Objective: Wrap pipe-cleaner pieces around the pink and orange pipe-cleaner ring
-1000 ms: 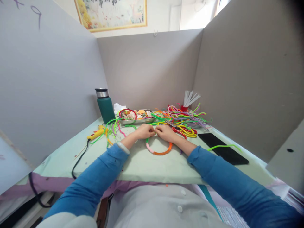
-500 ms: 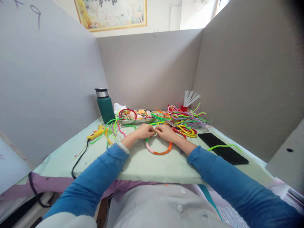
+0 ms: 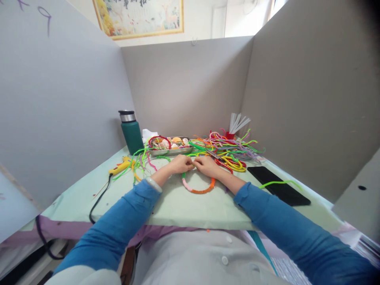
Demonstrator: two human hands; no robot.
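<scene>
A ring wrapped in orange, pink and green fuzzy stems (image 3: 203,191) hangs or rests low over the table between my hands. My left hand (image 3: 179,164) is pinched on its far left part. Close beside it, my right hand (image 3: 205,166) pinches the far right part, the fingertips of both hands almost touching. The far part of the ring is mostly hidden by my fingers. Behind my hands lies a heap of colourful fuzzy stems (image 3: 228,143), with yellow loops (image 3: 234,164) at its near side.
A green bottle (image 3: 132,136) stands at the back left, near a yellow glue gun (image 3: 120,167) with a black cord. A metal tray (image 3: 175,151) holds shells. White sticks (image 3: 237,123) stand in a red cup (image 3: 230,135). On the right lies a black phone-like slab (image 3: 277,186). Grey panels enclose the table.
</scene>
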